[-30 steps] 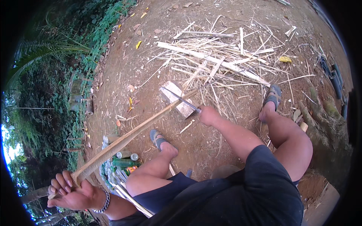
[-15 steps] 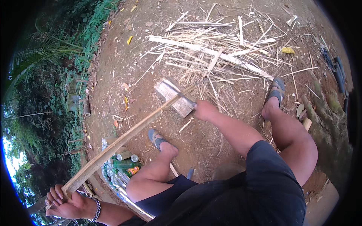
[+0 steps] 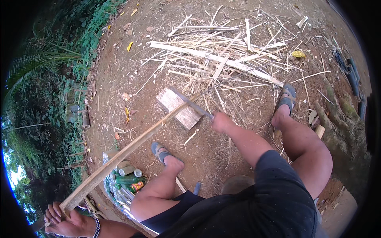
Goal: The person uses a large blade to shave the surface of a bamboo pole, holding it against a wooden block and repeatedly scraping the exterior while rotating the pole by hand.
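My left hand point(image 3: 68, 223), at the lower left, is closed around the thick near end of a long pale wooden strip point(image 3: 122, 154). The strip runs slantwise up to the right and narrows to a thin dark tip over the litter. My right hand point(image 3: 222, 122) is wrapped around the handle of a long knife point(image 3: 197, 108). Its dark blade crosses the strip above a short wooden block point(image 3: 174, 102) on the ground. Whether the edge is cutting into the strip cannot be made out.
Pale split strips point(image 3: 222, 59) and shavings lie heaped beyond the block. Plastic bottles and cans point(image 3: 129, 178) sit beside my left leg. Dense green plants point(image 3: 47, 91) line the left side. A tree root point(image 3: 341, 119) and dark tubes point(image 3: 352, 77) are at the right.
The knife and my right hand have shifted slightly right and nearer, with the blade still across the strip. My left hand keeps its hold. The whole view has moved a little.
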